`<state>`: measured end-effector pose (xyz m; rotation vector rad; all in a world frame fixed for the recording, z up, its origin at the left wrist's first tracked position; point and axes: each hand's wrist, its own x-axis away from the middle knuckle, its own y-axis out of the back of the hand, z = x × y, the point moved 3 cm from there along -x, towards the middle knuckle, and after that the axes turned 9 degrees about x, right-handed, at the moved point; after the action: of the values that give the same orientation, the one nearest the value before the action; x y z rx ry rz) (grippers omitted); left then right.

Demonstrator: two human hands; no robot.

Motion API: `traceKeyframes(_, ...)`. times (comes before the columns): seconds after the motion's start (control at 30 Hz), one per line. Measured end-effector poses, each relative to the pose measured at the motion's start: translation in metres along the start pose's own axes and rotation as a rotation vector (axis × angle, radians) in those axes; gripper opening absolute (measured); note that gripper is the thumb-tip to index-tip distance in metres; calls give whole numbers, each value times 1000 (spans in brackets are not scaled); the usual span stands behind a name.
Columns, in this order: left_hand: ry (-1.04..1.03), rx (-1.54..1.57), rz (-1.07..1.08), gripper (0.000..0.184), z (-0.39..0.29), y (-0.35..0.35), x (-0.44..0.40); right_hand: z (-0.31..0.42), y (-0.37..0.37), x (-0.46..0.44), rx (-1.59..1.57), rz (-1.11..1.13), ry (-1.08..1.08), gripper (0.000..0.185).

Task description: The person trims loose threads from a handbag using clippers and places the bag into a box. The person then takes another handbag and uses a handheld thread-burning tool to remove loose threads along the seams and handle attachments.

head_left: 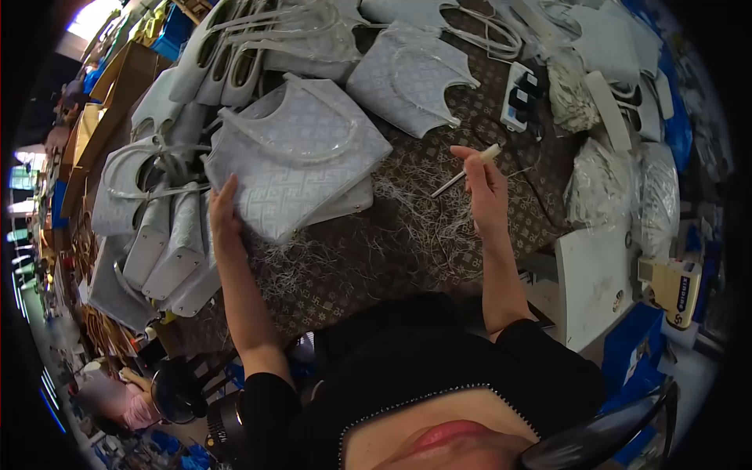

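On the left, my left hand (225,210) holds the lower left edge of a pale grey patterned bag (305,172), its thumb and fingers closed on it. The bag lies flat, with a plastic-wrapped handle across it and another pale piece partly under it. My right hand (487,192), right of the bag, is wrapped round the light handle of a thin metal-tipped tool (450,183), which points down to the left. Cut white threads (415,211) lie scattered on the brown patterned cloth under the tool and the bag.
More pale bags (168,243) stand at the left, and others (407,78) lie at the back. A white and black device (519,98) sits back right, near plastic-wrapped bundles (599,184). A seated person (129,399) is at the lower left.
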<state>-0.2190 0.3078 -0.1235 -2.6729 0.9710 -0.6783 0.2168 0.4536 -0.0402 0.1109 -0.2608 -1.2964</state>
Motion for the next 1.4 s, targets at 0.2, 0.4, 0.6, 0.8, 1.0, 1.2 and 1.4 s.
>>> traceKeyframes(0.2, -183, 150, 19, 45, 4, 12, 96, 13, 16, 1, -204, -55, 139, 31)
traceKeyframes(0.4, -168, 57, 177, 35, 40, 77, 159, -2, 14, 19, -426, 44, 108, 23)
traceKeyframes(0.6, -188, 227, 362, 16, 49, 65, 238, -18, -16, 49, -164, 156, -155, 26)
traceKeyframes(0.8, 248, -17, 158, 56, 95, 116, 250, -43, -47, 88, -72, 338, -264, 36)
traceKeyframes(1.0, 426, 433, 638, 95, 34, 79, 248, -47, -45, 102, -50, 347, -235, 38)
traceKeyframes(1.2, 23, -83, 640, 68, -32, -11, 218, -49, -42, 113, -99, 354, -192, 34)
traceKeyframes(1.4, -536, -54, 511, 67, -90, -26, 259, -47, -51, 101, -124, 150, -126, 30)
